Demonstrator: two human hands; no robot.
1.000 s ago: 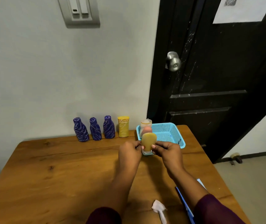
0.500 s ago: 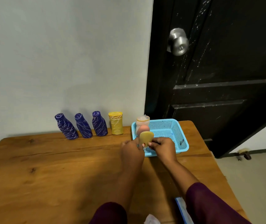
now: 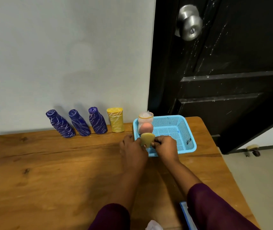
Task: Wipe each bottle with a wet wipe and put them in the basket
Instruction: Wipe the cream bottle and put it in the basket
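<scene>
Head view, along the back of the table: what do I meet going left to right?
Left blue bottle → middle blue bottle → right blue bottle → yellow bottle → basket.

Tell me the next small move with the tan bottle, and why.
Probably lower the tan bottle into the blue basket and release it: left hand and right hand pinch it at the basket's near left corner, in front of the pink bottle already inside.

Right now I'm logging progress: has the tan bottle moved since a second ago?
Yes. The tan bottle moved forward and down, from over the basket's near rim to inside its near-left corner.
</scene>
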